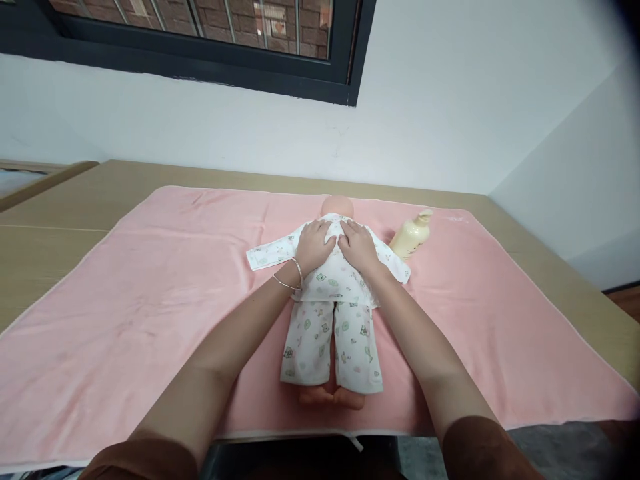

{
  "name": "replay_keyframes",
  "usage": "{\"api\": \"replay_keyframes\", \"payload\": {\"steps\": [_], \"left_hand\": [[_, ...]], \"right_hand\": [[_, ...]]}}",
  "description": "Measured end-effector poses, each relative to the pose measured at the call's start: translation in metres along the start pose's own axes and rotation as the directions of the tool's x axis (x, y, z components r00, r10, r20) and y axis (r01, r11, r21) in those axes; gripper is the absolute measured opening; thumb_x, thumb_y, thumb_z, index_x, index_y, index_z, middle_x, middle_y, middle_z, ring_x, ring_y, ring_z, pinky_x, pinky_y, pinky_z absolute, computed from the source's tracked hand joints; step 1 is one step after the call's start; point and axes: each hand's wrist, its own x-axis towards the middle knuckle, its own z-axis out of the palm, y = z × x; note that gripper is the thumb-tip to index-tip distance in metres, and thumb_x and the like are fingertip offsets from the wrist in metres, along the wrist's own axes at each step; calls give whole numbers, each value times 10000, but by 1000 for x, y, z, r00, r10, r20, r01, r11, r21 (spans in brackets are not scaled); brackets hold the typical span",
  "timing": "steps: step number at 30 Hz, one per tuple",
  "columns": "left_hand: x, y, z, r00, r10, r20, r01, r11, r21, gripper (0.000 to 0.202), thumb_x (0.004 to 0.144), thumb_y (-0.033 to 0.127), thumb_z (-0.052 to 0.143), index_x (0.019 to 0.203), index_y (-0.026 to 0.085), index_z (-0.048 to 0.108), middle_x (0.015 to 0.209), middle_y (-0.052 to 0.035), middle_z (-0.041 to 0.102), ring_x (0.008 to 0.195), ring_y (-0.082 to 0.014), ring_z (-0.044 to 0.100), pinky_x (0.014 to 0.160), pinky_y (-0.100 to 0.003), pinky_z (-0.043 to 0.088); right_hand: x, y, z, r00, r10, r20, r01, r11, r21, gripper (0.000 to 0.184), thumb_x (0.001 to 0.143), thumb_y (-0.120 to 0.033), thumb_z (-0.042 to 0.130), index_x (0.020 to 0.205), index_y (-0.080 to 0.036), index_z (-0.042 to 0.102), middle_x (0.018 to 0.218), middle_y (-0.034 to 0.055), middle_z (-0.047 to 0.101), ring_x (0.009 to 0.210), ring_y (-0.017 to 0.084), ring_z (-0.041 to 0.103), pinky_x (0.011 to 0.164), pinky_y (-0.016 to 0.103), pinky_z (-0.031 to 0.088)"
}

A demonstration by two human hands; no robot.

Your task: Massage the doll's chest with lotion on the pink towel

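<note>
A baby doll (336, 283) in white printed pyjamas lies on a pink blanket (165, 313), its head at the far end and bare feet toward me. My left hand (314, 247) rests flat on the left side of the doll's upper body, fingers stretched out. On the right side, my right hand (358, 247) lies flat in the same way. The two thumbs are close together near the middle. Both pyjama sleeves spread outward, and no doll hands show at the cuffs. Neither hand grasps anything.
A cream pump bottle (413, 235) lies tilted on the blanket beside the doll's right-hand sleeve. The blanket covers most of a wooden table (135, 175), which meets a white wall (240, 130). A dark-framed window (280, 70) is above.
</note>
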Motion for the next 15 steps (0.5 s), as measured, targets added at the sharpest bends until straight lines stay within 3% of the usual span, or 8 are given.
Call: {"api": "replay_keyframes", "payload": {"steps": [4, 9, 12, 15], "left_hand": [[-3, 6, -3, 999, 39, -25, -39, 999, 16, 357, 937, 230, 467, 1238, 144, 637, 1254, -113, 683, 1198, -268, 596, 1080, -398, 433], [-10, 14, -4, 993, -70, -96, 77, 994, 72, 293, 933, 276, 496, 1108, 145, 690, 1094, -130, 717, 1112, -294, 618, 1006, -417, 467], [-9, 11, -1, 991, -92, -99, 96, 995, 38, 324, 928, 302, 506, 1166, 147, 661, 1168, -133, 701, 1149, -298, 606, 1035, -431, 459], [-5, 4, 2, 996, -48, -71, 47, 999, -13, 388, 931, 296, 493, 1276, 151, 597, 1309, -120, 654, 1246, -282, 567, 1113, -436, 410]], "right_hand": [[-3, -7, -4, 999, -40, -34, 41, 999, 12, 418, 959, -182, 400, 1294, -187, 651, 1388, 90, 639, 1307, 254, 551, 1091, 389, 420], [-14, -21, -8, 986, 127, -109, -132, 991, -35, 322, 970, -262, 441, 1135, -247, 718, 1197, 57, 736, 1093, 252, 666, 912, 342, 487], [-13, -17, -4, 984, 139, -107, -143, 989, -34, 390, 973, -254, 416, 1260, -196, 673, 1333, 105, 675, 1222, 272, 616, 1010, 373, 461], [-6, -6, 3, 996, 71, -60, -72, 997, -11, 480, 971, -233, 393, 1402, -118, 568, 1471, 159, 559, 1384, 301, 485, 1168, 463, 337]]}}
